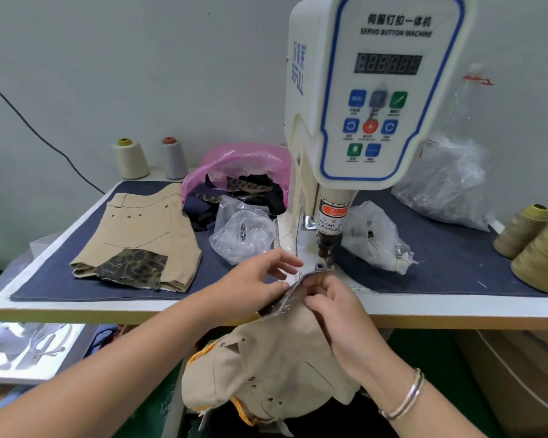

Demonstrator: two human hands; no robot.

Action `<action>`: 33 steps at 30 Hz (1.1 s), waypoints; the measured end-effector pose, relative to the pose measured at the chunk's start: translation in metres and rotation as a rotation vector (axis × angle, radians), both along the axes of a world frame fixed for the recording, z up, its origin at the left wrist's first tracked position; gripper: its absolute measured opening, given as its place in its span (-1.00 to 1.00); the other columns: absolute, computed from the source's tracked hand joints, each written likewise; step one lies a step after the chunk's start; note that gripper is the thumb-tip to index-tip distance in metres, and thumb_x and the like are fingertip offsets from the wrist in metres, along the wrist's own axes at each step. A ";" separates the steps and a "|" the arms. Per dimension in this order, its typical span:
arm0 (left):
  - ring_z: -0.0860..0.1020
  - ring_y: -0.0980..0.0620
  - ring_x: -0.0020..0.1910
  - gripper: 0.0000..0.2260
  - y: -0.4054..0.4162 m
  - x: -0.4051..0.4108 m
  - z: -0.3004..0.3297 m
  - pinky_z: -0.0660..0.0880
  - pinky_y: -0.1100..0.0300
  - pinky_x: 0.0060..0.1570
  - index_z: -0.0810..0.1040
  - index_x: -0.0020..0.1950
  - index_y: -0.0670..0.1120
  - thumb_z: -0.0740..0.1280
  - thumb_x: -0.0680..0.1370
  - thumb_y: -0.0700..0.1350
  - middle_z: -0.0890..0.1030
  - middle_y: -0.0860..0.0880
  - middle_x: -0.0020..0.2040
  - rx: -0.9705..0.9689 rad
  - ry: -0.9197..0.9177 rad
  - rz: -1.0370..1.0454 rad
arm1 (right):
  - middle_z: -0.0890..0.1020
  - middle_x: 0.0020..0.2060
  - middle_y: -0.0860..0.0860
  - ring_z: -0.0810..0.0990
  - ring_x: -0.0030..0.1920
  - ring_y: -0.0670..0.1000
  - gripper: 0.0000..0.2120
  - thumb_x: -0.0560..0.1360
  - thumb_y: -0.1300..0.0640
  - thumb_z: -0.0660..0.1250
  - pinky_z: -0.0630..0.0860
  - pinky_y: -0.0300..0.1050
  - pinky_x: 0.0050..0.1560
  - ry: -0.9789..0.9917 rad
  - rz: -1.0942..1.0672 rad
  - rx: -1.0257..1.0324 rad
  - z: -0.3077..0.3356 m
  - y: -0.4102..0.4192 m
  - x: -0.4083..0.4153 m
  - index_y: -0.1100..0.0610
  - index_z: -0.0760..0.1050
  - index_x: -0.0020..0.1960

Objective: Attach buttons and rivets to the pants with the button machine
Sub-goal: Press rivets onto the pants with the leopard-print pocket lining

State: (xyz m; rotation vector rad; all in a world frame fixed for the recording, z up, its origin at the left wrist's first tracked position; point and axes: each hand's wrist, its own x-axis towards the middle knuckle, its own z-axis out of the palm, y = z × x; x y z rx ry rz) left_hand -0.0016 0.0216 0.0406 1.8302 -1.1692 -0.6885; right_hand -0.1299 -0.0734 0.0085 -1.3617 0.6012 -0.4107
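Head view: the table, covered by a dark blue mat, was spread across the middle of the frame, and the white button machine was stood at upper centre, its punch head lowered over a small metal die. The tan pants were draped off the table's front edge at lower centre, with one edge lifted up beside the die. A second folded tan pair with a leopard-print patch was laid on the mat at centre left. A pink bag of fabric scraps and clear plastic bags were seen beside the machine, thread cones at the back left and more cones at the right edge. The right hand, a silver bracelet on its wrist, was curled and the pants' edge was pinched in it. The left hand was held with fingers relaxed and spread, touching the fabric edge.
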 end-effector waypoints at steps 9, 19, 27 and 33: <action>0.46 0.23 0.22 -0.73 0.013 -0.025 -0.043 0.38 0.25 0.24 0.38 0.34 0.03 0.12 0.66 -0.17 0.51 0.08 0.22 -0.172 -0.119 -0.043 | 0.67 -0.06 0.13 0.65 -0.10 0.06 -0.79 0.44 0.18 0.41 0.56 -0.05 -0.06 -0.106 0.081 0.259 0.003 -0.007 -0.009 0.13 0.51 0.06; 0.43 0.14 0.35 -0.57 -0.003 -0.005 -0.004 0.35 0.18 0.34 0.37 0.40 0.06 0.14 0.53 -0.03 0.50 0.10 0.32 -0.109 0.276 -0.270 | 0.67 -0.14 0.06 0.59 -0.14 0.01 -0.66 0.43 0.53 0.26 0.55 -0.20 -0.12 -0.056 0.353 0.002 0.024 -0.021 -0.021 0.17 0.44 0.06; 0.50 0.19 -0.27 -0.89 0.005 0.000 0.012 0.42 0.35 -0.18 0.59 -0.18 0.05 0.34 0.54 -0.04 0.55 0.11 -0.28 0.073 0.262 -0.433 | 0.62 -0.11 -0.03 0.59 -0.12 0.02 -0.69 0.31 0.33 0.37 0.54 -0.14 -0.05 -0.063 0.448 -0.098 0.046 -0.038 -0.040 0.03 0.52 -0.02; 0.53 0.19 -0.27 -0.79 0.004 -0.004 0.012 0.47 0.35 -0.21 0.61 -0.20 0.12 0.33 0.57 -0.14 0.58 0.13 -0.29 0.002 0.218 -0.391 | 0.71 -0.10 0.00 0.65 -0.05 -0.06 -0.78 0.37 0.05 0.40 0.55 -0.20 0.07 0.183 0.533 -0.225 0.034 -0.037 -0.033 0.10 0.63 -0.03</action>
